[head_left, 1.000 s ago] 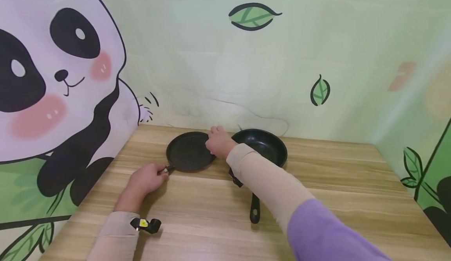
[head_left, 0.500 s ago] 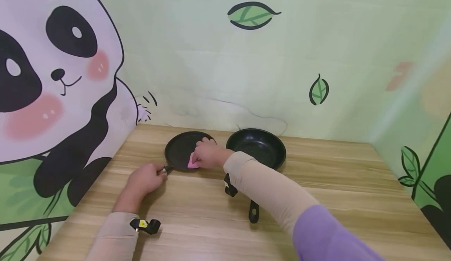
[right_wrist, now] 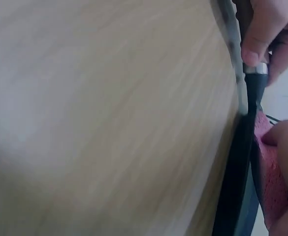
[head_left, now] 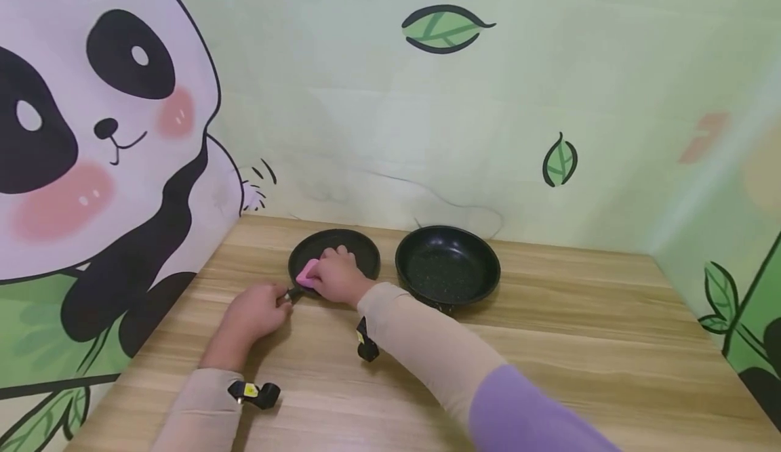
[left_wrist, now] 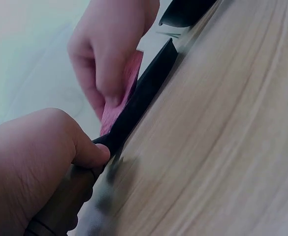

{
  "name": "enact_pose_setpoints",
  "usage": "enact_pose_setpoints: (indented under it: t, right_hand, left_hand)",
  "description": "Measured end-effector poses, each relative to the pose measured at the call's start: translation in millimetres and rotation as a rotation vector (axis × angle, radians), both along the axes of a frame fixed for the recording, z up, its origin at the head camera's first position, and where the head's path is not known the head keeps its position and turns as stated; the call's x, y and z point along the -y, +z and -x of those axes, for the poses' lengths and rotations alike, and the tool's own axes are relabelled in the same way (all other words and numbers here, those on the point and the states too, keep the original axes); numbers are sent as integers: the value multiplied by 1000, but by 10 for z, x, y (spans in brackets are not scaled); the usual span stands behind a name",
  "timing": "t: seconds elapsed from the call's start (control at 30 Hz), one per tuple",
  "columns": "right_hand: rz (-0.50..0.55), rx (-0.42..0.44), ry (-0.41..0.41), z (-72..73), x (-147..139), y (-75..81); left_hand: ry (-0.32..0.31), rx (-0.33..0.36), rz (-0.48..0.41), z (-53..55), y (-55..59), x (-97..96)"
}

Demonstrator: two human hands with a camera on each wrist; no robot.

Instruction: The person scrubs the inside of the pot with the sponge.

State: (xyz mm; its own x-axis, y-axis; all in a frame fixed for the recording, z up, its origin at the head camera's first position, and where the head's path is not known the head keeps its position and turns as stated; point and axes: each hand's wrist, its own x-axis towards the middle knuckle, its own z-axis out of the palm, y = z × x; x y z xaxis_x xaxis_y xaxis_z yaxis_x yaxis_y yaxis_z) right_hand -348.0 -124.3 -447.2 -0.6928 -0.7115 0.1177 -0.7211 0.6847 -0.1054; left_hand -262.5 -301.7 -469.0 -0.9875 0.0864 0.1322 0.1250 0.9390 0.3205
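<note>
shallow black pan point(head_left: 332, 240), one, round, low-rimmed: lying flat near the back of the worktop point(head_left: 567, 330), left of centre, face up. handle point(right_wrist: 254, 81) dark, with a silvery collar next to the pan, pointing toward the near left.

pink sponge point(head_left: 307, 272), one, porous: inside the pan, against its cooking surface, at the side nearest the handle; in the left wrist view it is tilted, one edge down by the rim.

hands, two, bare. left hand point(head_left: 256, 310): grasping the handle, thumb laid along it close to the collar. right hand point(head_left: 337, 276): reaching in over the near rim, pinching the sponge between thumb and fingers.

deeper black pan point(head_left: 448, 265), one, round, higher-walled, glossy inside: right of the first, just beside it and apart from it; its handle mostly hidden behind the right arm.

sleeves, beige at both forearms, with a purple sleeve point(head_left: 531, 411) higher on the right arm. black wrist devices, two, with yellow labels: one at the left wrist point(head_left: 255, 394), one at the right point(head_left: 367, 340).

worktop, pale wood grain. backdrop point(head_left: 342, 113), light green, printed with a large panda point(head_left: 140, 167) at left and outlined leaves.
</note>
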Motion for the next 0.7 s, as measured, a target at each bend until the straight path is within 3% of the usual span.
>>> enact_pose_setpoints:
  t: [0.13,0.23,0.43,0.7]
  right_hand:
    - [29,-12,-110,-12,102,-31]
    - [13,-19,-119,-5,118,-14]
    - [-81,44,42,4,-37,132]
    - [-201,141,169,40,-330,326]
  left_hand:
    - [-5,-2,-1,5,7,-36]
    - [22,24,-21,18,17,-48]
    - [92,103,-45,7,28,-42]
    - [113,119,-48,-6,22,-28]
